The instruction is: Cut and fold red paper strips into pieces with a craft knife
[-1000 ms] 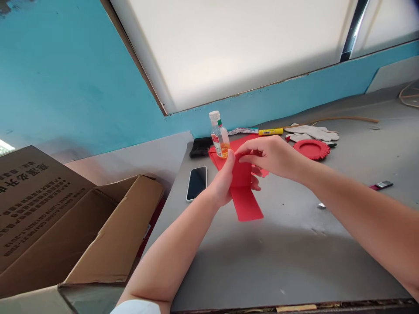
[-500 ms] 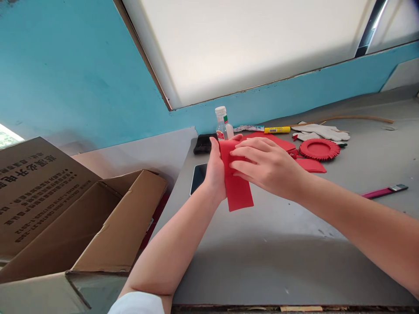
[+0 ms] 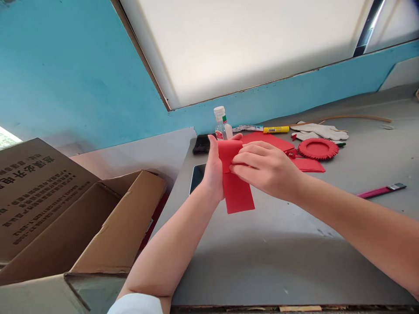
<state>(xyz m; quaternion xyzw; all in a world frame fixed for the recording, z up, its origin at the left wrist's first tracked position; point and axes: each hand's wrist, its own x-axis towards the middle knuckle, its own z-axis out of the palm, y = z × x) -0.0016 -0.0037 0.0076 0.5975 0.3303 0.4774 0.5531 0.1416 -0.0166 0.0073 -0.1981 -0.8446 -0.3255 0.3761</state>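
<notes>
A long strip of red paper [image 3: 238, 194] is held up over the grey table, its upper part folded down over itself as a flap. My left hand [image 3: 214, 174] cradles the paper from the left and behind, thumb up along its edge. On the right side, my right hand [image 3: 266, 168] pinches the flap's lower edge with its fingertips. Behind the hands lie more red paper sheets [image 3: 309, 165] and a round red pleated paper piece [image 3: 318, 149].
A clear bottle with a white cap [image 3: 220, 122], a yellow glue stick [image 3: 276, 129] and white gloves [image 3: 322, 131] lie toward the wall. A phone [image 3: 197, 176] is left of the hands, a pink cutter knife [image 3: 381, 190] right. An open cardboard box [image 3: 121, 222] stands beside the table [image 3: 262, 266].
The paper's top part now shows as a flap folded down, with a crosswise edge visible. My right fingers have shifted slightly down and closed into a pinch at that edge.
</notes>
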